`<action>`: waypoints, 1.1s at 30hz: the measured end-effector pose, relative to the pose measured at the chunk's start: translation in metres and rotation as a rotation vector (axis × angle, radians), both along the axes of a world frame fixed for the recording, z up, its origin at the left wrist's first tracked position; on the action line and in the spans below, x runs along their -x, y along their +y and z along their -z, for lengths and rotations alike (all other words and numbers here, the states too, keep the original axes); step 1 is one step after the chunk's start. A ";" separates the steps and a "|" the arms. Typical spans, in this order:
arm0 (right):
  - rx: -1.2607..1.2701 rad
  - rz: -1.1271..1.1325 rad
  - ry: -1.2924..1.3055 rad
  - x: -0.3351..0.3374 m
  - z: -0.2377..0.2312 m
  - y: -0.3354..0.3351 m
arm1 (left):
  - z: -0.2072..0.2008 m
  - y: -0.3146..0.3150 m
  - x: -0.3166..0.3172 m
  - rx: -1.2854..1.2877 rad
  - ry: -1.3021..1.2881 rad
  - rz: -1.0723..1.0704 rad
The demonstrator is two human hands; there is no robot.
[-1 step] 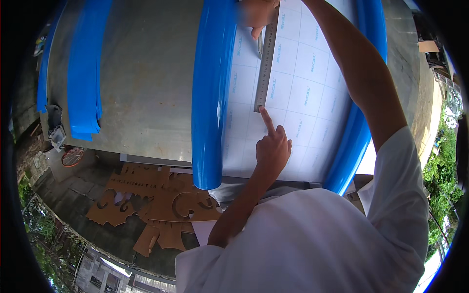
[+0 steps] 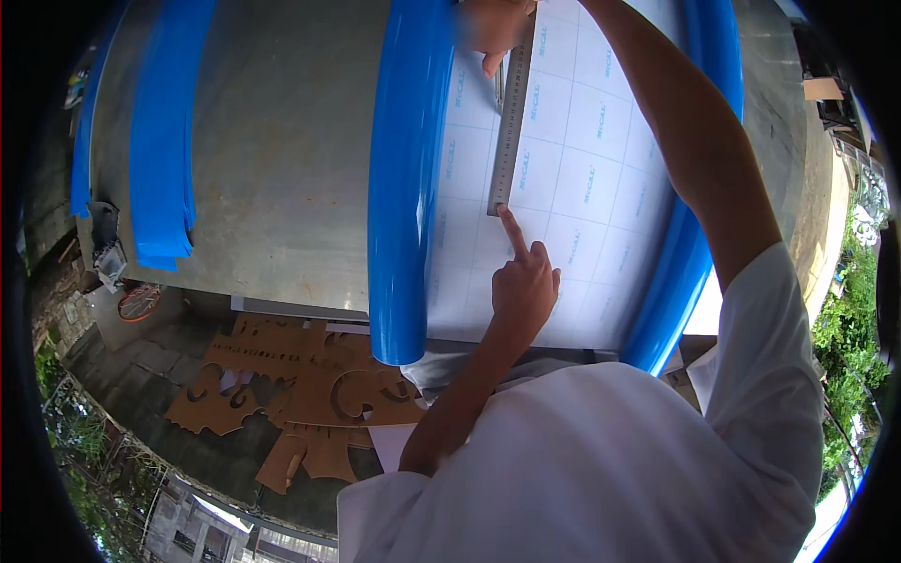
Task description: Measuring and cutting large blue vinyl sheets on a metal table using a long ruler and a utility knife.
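Step in hand, by my reading: a ruler (image 2: 512, 122) is being steadied on a white sheet (image 2: 563, 244), probably for measuring or lining up. The ruler is lying lengthwise, its near end close to mid-sheet, its far end running out past the top edge of view. Two blue rolls, left (image 2: 404, 188) and right (image 2: 674, 272), are flanking the sheet on the table (image 2: 291, 141).

Left hand (image 2: 526, 286): index finger is reaching straight out, its tip touching the ruler's near end; the other fingers are curling toward the palm, clasping nothing. Right hand (image 2: 493, 28): reaching across to the top, beside the ruler's upper part; blurred and partly cut off. A thin tool (image 2: 499, 89) is showing just below it, along the ruler's left edge. Whether the fingers are closing on that tool, I cannot tell.

Next move, I judge, is calling for steady fingertip pressure so the ruler is not swinging.

Against the earlier frame: no clear difference; hands, ruler and tool are holding the same positions.
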State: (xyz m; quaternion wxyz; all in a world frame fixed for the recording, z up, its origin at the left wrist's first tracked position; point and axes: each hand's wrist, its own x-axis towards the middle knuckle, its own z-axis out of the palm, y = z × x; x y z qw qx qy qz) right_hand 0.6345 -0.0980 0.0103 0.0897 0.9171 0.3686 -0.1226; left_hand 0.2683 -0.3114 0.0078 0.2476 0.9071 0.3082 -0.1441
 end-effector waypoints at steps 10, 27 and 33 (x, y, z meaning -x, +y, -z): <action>-0.058 0.050 0.019 -0.004 0.013 0.008 | -0.001 0.003 0.003 -0.017 -0.003 0.022; -0.171 0.012 0.078 -0.019 0.025 -0.007 | -0.002 0.001 -0.002 -0.022 -0.016 0.048; -0.113 0.075 0.094 -0.012 0.020 -0.005 | 0.002 0.001 0.002 -0.037 -0.051 0.038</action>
